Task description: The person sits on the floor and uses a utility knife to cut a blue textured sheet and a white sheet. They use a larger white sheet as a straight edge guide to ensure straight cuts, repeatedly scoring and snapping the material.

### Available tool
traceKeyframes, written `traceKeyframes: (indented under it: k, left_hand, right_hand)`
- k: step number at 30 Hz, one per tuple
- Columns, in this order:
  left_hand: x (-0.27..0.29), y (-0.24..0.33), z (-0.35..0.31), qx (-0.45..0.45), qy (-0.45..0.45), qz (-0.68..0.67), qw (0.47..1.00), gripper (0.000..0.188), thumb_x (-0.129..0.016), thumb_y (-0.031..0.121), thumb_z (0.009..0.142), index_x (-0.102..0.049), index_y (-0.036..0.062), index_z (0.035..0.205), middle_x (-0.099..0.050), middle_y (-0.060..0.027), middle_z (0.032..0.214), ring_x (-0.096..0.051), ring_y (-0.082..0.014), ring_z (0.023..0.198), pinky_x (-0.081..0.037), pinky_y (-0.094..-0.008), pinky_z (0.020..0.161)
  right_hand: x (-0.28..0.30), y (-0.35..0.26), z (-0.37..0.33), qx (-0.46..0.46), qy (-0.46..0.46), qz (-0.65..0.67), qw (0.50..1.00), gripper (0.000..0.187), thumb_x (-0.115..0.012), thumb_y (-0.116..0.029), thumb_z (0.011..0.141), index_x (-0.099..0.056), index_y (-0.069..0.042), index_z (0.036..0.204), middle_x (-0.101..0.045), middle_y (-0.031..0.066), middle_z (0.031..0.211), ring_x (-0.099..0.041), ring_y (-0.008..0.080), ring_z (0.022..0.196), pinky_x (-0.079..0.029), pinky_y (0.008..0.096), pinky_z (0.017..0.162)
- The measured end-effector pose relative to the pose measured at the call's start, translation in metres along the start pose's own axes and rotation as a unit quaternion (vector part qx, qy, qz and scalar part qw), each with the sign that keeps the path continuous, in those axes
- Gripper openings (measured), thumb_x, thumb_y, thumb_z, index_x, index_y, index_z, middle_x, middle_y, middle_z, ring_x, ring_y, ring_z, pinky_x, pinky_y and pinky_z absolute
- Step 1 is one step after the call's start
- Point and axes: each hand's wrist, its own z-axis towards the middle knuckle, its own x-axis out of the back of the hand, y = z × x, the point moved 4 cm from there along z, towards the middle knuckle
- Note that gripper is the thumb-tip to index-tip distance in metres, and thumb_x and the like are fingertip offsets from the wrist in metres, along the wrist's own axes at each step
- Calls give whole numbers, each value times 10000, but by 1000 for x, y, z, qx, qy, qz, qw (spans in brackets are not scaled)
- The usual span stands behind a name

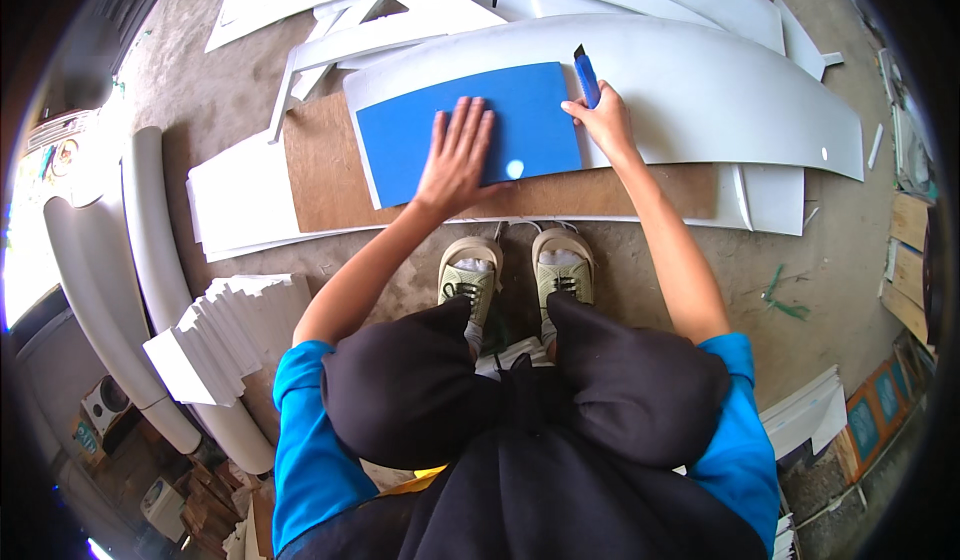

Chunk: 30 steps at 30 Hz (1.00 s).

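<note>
Two bare hands at work here, and the only print about is a small blue-and-white patch [88, 441] far down past the left elbow, its lettering too small to tell. The left hand [458, 163] lies flat, fingers stretched forward and thumb out to the right, palm down on a smooth blue four-sided sheet [395, 150] with a gently curved far edge. The sheet is under that hand and reaches across to the right hand [605, 122], which is curled around a slim blue-handled utility knife [587, 82], dark tip pointing away from the body, thumb toward the sheet's right edge. Both forearms reach forward, elbows wide. Beneath the hands, a brown wooden board [322, 165] shows on the near side; beyond the knife hand sweeps a broad curved white panel [730, 85]. All this rests on a grey-brown concrete floor [650, 285], with stacked white strips [240, 325] beside the left forearm.
</note>
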Motion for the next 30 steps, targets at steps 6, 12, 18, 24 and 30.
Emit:
traceKeyframes:
  k: [6,12,18,24,30]
  left_hand:
    - [-2,54,45,-35,58,-42,997,931,-560,545,728,-197,-59,1337,-168,-230,1406,-117,-350,1327,-102,-498,1065]
    - [-1,50,44,-37,74,-51,995,948,-578,561,693,-224,-37,1337,-193,-211,1405,-152,-344,1320,-119,-481,1067]
    - [0,5,14,109,138,-95,980,826,-452,561,805,-204,-2,1356,-173,-165,1428,-146,-305,1328,-98,-480,1064]
    - [-9,-81,-73,336,198,-61,919,781,-484,418,840,-142,-62,1351,-178,-230,1405,-126,-339,1326,-83,-483,1064]
    - [-16,-72,-72,343,187,-73,918,790,-475,444,832,-158,-66,1346,-199,-216,1400,-129,-330,1327,-87,-519,1050]
  right_hand:
    - [0,4,1,9,-18,40,999,333,-741,-138,672,-498,19,835,-616,79,676,-602,130,543,-480,244,510]
    - [-4,11,5,15,-6,95,995,321,-748,-119,669,-500,7,830,-590,47,655,-563,111,520,-459,243,485]
    - [-5,10,5,7,-1,68,998,313,-749,-148,672,-481,-18,766,-560,50,618,-545,116,490,-434,248,464]
    - [-5,11,5,1,-19,78,997,370,-769,-137,647,-457,-24,811,-533,37,654,-521,109,478,-421,237,437]
    - [2,13,-5,27,-5,35,999,370,-742,-230,698,-422,-83,811,-524,10,659,-530,95,506,-395,235,425]
